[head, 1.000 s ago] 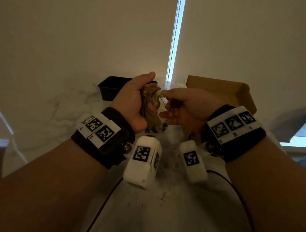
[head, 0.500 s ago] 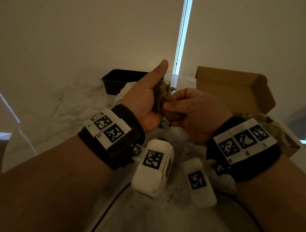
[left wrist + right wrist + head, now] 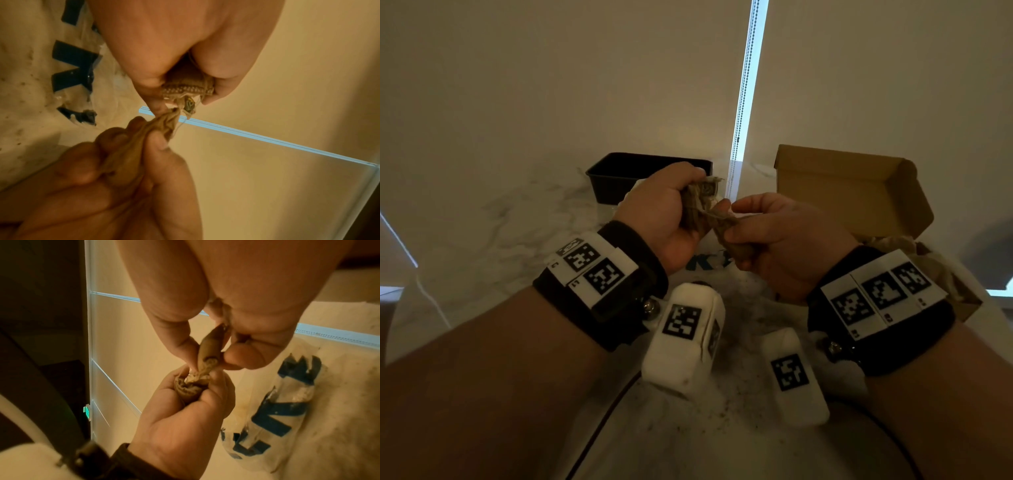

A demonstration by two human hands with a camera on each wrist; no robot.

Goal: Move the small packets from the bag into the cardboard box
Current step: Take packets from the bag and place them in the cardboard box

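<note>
Head view: from above and behind both forearms, facing forward and down over the left hand (image 3: pixel 666 214), right hand (image 3: pixel 779 240) and cardboard box (image 3: pixel 859 192). Left wrist view: very close, along the palm toward the fingertips (image 3: pixel 158 104); right wrist view likewise, close along its own fingers (image 3: pixel 185 344). Shared by all three: the small brown packet (image 3: pixel 709 214) gripped between both hands.
</note>
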